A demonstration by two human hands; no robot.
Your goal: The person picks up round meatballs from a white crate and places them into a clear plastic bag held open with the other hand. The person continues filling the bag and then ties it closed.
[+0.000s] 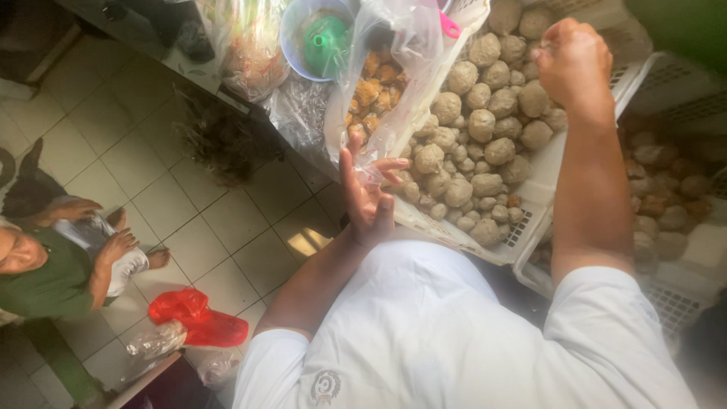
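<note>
— What are the hands doing?
— The left hand [369, 198] pinches the edge of a clear plastic bag [394, 68] of brownish fried pieces. The right hand [573, 64] is closed in a fist over the white basket [530, 227] piled with grey meatballs [477, 144].
— Anything nearby?
— A seated person in green [45, 276] on the tiled floor [197, 227], beside a red bag [195, 316].

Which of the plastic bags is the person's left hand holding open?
The clear bag with orange-brown pieces inside, pinched by the left hand beside the white crate. The red bag lies on the floor.
</note>
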